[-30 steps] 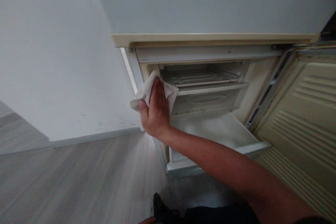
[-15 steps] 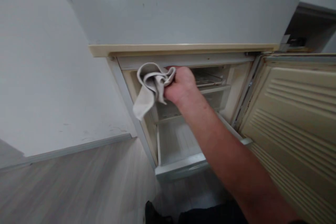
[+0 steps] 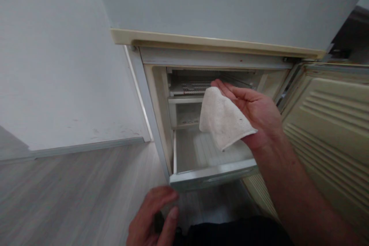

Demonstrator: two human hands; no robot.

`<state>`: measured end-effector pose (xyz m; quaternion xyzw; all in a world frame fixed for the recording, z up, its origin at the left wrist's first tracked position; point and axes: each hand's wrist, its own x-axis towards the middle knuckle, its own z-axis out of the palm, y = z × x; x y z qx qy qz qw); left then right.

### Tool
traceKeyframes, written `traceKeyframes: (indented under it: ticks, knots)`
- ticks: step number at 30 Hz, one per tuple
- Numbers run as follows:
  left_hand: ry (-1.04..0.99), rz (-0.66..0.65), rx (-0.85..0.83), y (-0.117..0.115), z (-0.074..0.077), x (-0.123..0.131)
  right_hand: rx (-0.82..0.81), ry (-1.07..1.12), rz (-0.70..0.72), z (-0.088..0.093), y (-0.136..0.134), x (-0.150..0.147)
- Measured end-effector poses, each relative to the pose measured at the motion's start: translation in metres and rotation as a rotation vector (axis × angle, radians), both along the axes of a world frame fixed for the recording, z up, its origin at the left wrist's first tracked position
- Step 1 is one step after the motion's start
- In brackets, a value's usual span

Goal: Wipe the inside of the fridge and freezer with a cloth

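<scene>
My right hand [image 3: 256, 111] is turned palm up in front of the freezer opening, fingers stretched toward the inside. A whitish cloth [image 3: 221, 119] hangs from it, spread over the fingers and drooping above the pulled-out drawer. Low in the view, my left hand [image 3: 155, 217] holds nothing, its thumb and fingers apart, just short of the drawer front [image 3: 213, 175]. Behind the cloth, part of the freezer's inside is hidden.
On the right the freezer door [image 3: 337, 123] stands wide open, its ribbed inner side showing. A wire shelf [image 3: 196, 86] sits above a closed-in compartment [image 3: 187, 113]. The white wall [image 3: 72, 65] and grey floor [image 3: 86, 192] lie to the left.
My right hand has moved right and turned palm up; the bunched cloth has opened out and hangs flatter. My left hand has come into view from below. The view has shifted slightly.
</scene>
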<state>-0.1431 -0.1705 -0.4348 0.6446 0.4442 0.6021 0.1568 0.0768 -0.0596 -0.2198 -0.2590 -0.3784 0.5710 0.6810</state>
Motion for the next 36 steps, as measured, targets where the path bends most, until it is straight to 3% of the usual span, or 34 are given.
traceKeyframes:
  ticks: [2, 6, 9, 12, 16, 18, 20, 22, 24, 32, 36]
  knots:
    - [0.046, -0.065, -0.121, 0.037, 0.049, 0.01, 0.048, -0.072, 0.081, 0.009, -0.01, -0.001]
    - [-0.019, -0.566, -0.212, 0.104, 0.125, 0.024, 0.063, -0.142, 0.234, 0.024, -0.023, 0.0]
    - [-0.05, -0.747, -0.475, 0.12, 0.158, 0.031, 0.016, -0.084, 0.25, 0.025, -0.015, 0.011]
    - [-0.152, -0.774, -0.719, 0.116, 0.175, 0.037, -0.066, 0.027, 0.136, -0.001, 0.006, 0.026]
    - [-0.358, -0.771, -0.789, 0.113, 0.18, 0.051, -0.513, 0.19, -0.154, -0.071, 0.01, 0.023]
    - [-0.407, -0.743, -0.771, 0.114, 0.177, 0.058, -0.606, 0.265, -0.038, -0.101, -0.008, 0.011]
    - [-0.435, -0.723, -0.738, 0.114, 0.171, 0.062, -0.539, 0.283, 0.193, -0.118, -0.031, -0.003]
    - [-0.437, -0.737, -0.731, 0.114, 0.164, 0.062, -0.422, 0.211, 0.33, -0.124, -0.049, -0.013]
    - [-0.416, -0.752, -0.747, 0.113, 0.158, 0.057, -0.331, 0.08, 0.315, -0.125, -0.055, -0.015]
    - [-0.248, -0.636, -0.719, 0.115, 0.142, 0.032, -0.178, -0.279, -0.041, -0.12, -0.029, 0.026]
    - [-0.269, -0.451, -0.645, 0.115, 0.135, 0.035, -0.114, -0.437, -0.255, -0.108, -0.027, 0.035]
